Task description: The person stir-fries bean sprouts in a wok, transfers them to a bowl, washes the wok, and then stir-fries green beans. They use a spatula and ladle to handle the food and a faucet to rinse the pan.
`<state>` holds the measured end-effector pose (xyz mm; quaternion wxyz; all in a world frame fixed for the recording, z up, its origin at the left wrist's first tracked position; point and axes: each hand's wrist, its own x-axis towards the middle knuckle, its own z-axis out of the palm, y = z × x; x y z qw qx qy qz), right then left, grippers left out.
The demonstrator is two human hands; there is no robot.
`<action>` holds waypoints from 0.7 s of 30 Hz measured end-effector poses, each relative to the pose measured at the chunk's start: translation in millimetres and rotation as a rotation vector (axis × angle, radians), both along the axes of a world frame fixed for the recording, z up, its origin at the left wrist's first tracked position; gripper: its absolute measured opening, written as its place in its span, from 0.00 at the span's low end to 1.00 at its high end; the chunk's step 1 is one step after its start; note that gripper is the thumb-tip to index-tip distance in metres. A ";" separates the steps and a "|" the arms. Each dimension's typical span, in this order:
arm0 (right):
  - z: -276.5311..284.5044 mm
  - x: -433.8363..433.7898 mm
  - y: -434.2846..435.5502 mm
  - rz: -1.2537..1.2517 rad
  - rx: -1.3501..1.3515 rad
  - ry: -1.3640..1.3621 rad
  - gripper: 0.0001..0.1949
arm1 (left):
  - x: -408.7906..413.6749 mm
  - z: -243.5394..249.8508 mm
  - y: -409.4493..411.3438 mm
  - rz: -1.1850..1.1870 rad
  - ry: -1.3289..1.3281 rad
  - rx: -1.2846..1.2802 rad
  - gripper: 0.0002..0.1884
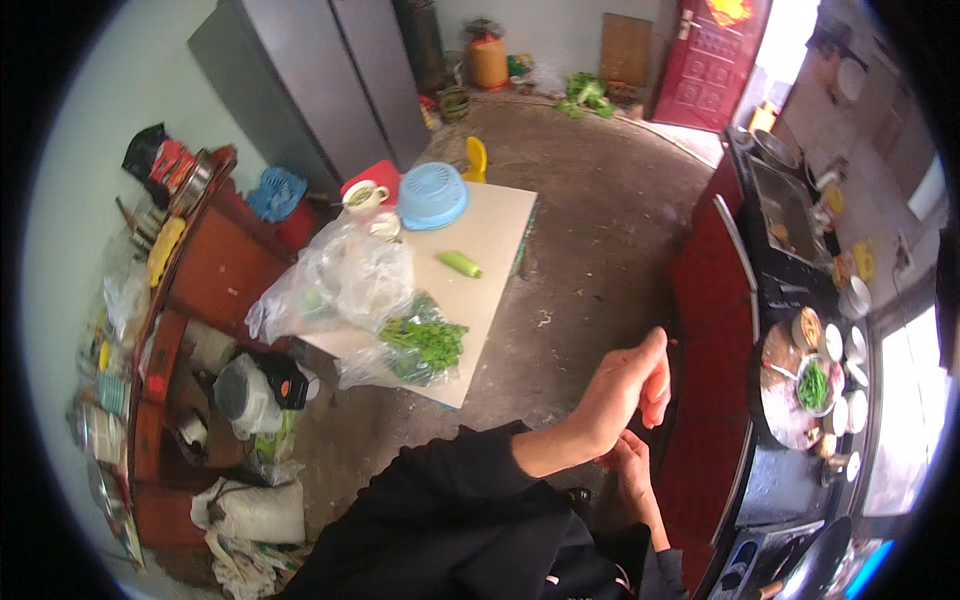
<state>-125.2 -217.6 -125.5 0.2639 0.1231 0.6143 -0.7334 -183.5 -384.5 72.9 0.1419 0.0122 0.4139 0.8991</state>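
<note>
My left hand [626, 386] is raised in front of my body, its back towards me and its fingers bent. No object shows in it, though its palm is turned away. Just below its wrist is my right hand [634, 469], fingers bent and partly covered by the left one. Whether the two hands touch, or the right one pinches anything, is hidden. Both arms wear black sleeves [465, 465]. The hands hover over the floor beside the red cabinet front [701, 375] of the kitchen counter.
A table [495, 217] holds a blue plastic basket [433, 195], a green squash-like vegetable [460, 263], leafy greens [427, 341] and plastic bags [352, 277]. On the counter stand a round chopping board [780, 405], a bowl of cut greens [814, 384] and a wok [817, 562]. A refrigerator [315, 82] stands behind the table.
</note>
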 end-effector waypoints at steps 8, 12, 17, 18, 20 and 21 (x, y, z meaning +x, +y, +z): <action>-3.3 -45.0 -71.4 0.424 0.074 -0.034 0.13 | 58.1 96.1 -90.0 0.123 0.774 0.267 0.37; 7.7 -69.2 -81.6 0.545 0.045 -0.045 0.13 | 57.0 105.4 -80.8 0.061 0.980 0.269 0.32; -2.8 -109.4 -69.0 0.553 0.049 -0.014 0.13 | 34.3 113.0 -66.7 0.076 1.038 0.208 0.25; -0.7 -116.0 -63.1 0.531 0.060 -0.020 0.12 | 26.5 110.9 -64.9 0.080 1.038 0.206 0.24; -5.1 -131.7 -54.9 0.515 0.050 -0.024 0.12 | 9.0 109.1 -64.1 0.094 1.038 0.189 0.22; -7.9 -141.3 -51.0 0.512 0.046 -0.025 0.12 | 0.4 108.5 -64.9 0.104 1.039 0.180 0.20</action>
